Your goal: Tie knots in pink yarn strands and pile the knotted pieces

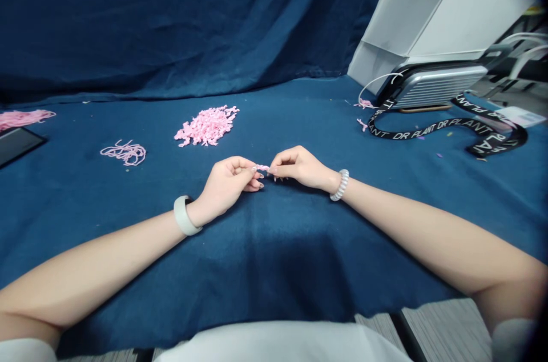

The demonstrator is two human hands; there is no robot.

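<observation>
A short piece of twisted or knotted pink yarn (262, 168) is stretched between my two hands, just above the blue cloth. My left hand (230, 180) pinches its left end between thumb and forefinger, the other fingers curled below. At the right end, my right hand (302, 168) grips it in the same way with thumb and fingertips. The ends inside the fingers are hidden. Beyond my left hand lies a pile of small knotted pink yarn pieces (206, 127). Left of that pile is a loose tangle of thin pink strands (124, 153).
Blue cloth (274, 270) covers the table and hangs behind it. At the far left are a pink yarn bundle (21, 118) and a dark flat device (19, 145). At right, a black lettered strap (428, 131) lies before a silver ridged case (445, 85) and a white panel (432, 13).
</observation>
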